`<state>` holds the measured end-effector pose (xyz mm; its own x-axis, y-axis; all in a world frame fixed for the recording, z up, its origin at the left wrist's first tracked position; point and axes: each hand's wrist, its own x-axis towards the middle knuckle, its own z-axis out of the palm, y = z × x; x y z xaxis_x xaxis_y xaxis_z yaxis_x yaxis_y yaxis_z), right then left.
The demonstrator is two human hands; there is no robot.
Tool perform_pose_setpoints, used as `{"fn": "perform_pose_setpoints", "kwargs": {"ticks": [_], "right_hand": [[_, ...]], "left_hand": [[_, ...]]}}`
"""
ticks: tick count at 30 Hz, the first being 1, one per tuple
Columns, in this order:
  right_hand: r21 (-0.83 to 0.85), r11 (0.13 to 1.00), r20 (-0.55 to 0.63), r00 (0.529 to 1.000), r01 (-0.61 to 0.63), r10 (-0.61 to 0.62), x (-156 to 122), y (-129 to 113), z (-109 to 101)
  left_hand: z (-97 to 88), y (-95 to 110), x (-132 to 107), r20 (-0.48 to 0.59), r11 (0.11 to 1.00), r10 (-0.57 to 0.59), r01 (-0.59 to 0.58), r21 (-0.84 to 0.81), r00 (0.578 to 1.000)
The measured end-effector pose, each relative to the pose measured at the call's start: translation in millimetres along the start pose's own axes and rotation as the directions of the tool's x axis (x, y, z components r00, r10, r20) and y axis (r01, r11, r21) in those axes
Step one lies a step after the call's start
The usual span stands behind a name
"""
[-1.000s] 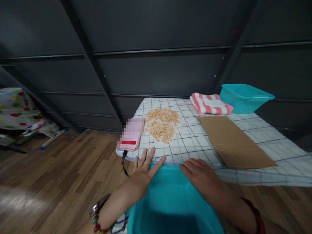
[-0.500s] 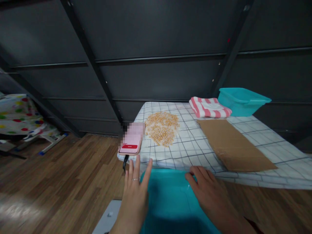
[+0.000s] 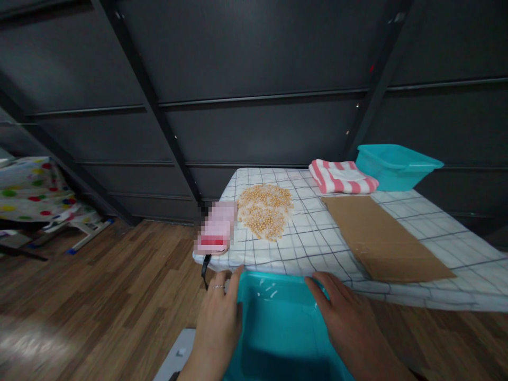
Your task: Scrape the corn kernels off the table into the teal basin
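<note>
A turquoise plastic basin (image 3: pixel 283 323) is below the near edge of the table, its inside facing me. My left hand (image 3: pixel 222 307), with a ring on one finger, is closed on the basin's left rim near the far corner. On the right side, my right hand (image 3: pixel 341 312) grips the rim, thumb toward the inside and fingers curled over the edge. Beyond the basin, a spread of yellow soybeans (image 3: pixel 266 209) mixed with white grains lies on the checked tablecloth (image 3: pixel 307 233). Some fingertips are hidden behind the rim.
A pink phone (image 3: pixel 217 227) with a black cable (image 3: pixel 205 267) lies at the table's left edge. To the right are a cardboard sheet (image 3: pixel 384 238), a folded striped towel (image 3: pixel 343 175) and a second turquoise basin (image 3: pixel 397 166). A grey stool (image 3: pixel 178 352) stands at lower left.
My left hand, with fingers spread before, has come down and closed on the basin's left rim. My right hand stays on the right rim. The basin's inside shows more fully.
</note>
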<state>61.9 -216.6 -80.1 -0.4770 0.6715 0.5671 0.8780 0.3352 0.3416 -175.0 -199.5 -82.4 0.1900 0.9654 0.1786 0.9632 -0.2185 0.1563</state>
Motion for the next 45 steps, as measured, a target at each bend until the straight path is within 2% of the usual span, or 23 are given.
{"fn": "perform_pose_setpoints", "kwargs": {"ticks": [2,6,8,9,11,13,15,17,18,20,22,28,34,38,45], "right_hand": [[0.033,0.999,0.026,1.0,-0.007,0.006,3,-2,4],[0.125,0.992,0.022,0.999,-0.034,0.032,6,-4,10],[0.174,0.984,0.019,0.999,-0.048,0.045,10,-4,11],[0.195,0.979,0.014,0.999,-0.052,0.051,12,-4,11],[0.227,0.973,-0.006,0.999,-0.047,0.05,17,-4,11],[0.242,0.97,-0.024,0.999,-0.034,0.041,21,-3,14],[0.247,0.969,-0.039,0.999,-0.024,0.035,21,-2,18],[0.262,0.965,-0.046,0.998,-0.02,0.033,19,-2,25],[0.272,0.962,-0.045,0.998,-0.018,0.032,17,-2,28],[0.294,0.956,-0.032,0.999,-0.013,0.023,13,-1,34],[0.311,0.95,-0.02,1.0,-0.004,0.011,10,-1,38],[0.336,0.942,-0.023,1.0,-0.001,0.009,10,-5,46],[0.336,0.942,-0.05,0.999,0.005,0.013,12,-8,49],[0.343,0.939,-0.047,0.999,0.009,0.008,17,-7,42],[0.355,0.935,-0.043,0.998,-0.018,0.035,29,-2,16]], "left_hand": [[-0.1,0,1,0.03,1.0,-0.016,0.016,0.019,0.999],[-5.5,8,9,0.091,0.991,-0.121,0.115,0.071,0.988],[-7.8,10,16,0.063,0.987,-0.138,0.132,0.09,0.988],[-8.3,10,19,0.016,0.988,-0.124,0.122,0.095,0.992],[-7.8,6,26,-0.12,0.993,-0.041,0.053,0.104,0.992],[-5.7,0,34,-0.217,0.986,0.128,-0.1,0.135,0.968],[-2.2,-3,41,-0.18,0.962,0.249,-0.222,0.156,0.952],[2.3,-1,46,-0.069,0.929,0.35,-0.337,0.151,0.934],[4.6,1,48,-0.016,0.921,0.363,-0.356,0.156,0.932],[8.6,6,51,0.049,0.923,0.336,-0.339,0.181,0.941],[10.3,9,52,0.066,0.926,0.313,-0.32,0.202,0.947],[9.8,3,53,0.069,0.921,0.321,-0.329,0.21,0.944],[16.6,3,48,0.025,0.936,0.274,-0.272,0.221,0.961],[10.9,7,48,0.08,0.95,0.231,-0.243,0.197,0.97],[2.5,13,49,0.137,0.972,0.152,-0.173,0.156,0.979]]}}
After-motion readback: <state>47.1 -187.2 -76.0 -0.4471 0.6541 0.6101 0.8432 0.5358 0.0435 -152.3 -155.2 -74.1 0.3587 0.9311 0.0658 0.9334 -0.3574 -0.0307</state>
